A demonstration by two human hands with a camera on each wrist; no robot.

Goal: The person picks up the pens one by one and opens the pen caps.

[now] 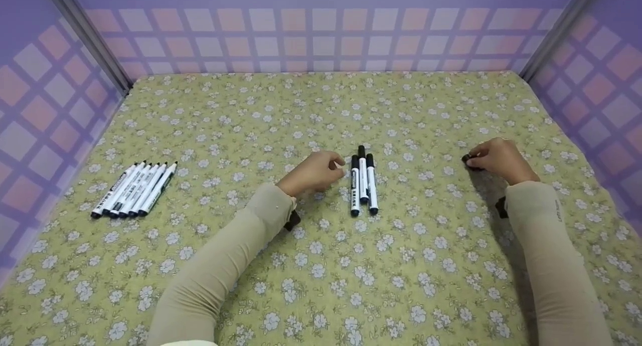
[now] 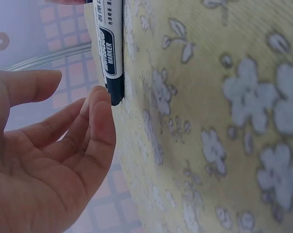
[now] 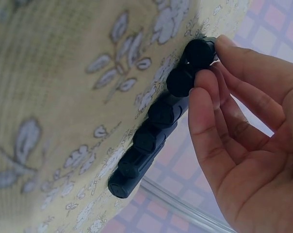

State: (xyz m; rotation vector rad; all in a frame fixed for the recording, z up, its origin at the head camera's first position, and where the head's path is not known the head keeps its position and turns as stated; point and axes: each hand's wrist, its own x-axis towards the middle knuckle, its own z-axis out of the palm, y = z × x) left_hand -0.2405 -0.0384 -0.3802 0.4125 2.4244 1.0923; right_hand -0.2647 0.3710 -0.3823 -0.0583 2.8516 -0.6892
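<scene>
Three white markers with black caps (image 1: 370, 185) lie side by side on the flowered cloth. Just left of them hovers my left hand (image 1: 313, 173), its fingers loosely bent around nothing. In the left wrist view its fingertips overlap the end of one marker (image 2: 111, 53). On the right side, my right hand (image 1: 496, 160) pinches a black marker cap (image 3: 201, 53) between thumb and fingers, low over the cloth. Several more black caps (image 3: 145, 138) stretch away in a row beside it in the right wrist view; the hand mostly hides them in the head view.
Several uncapped white markers (image 1: 135, 188) lie in a slanted row at the left, dark tips pointing away. A yellow flowered cloth (image 1: 311, 286) covers the table. Checked purple panels (image 1: 321, 25) enclose its back and sides, joined by grey corner posts (image 1: 88, 35).
</scene>
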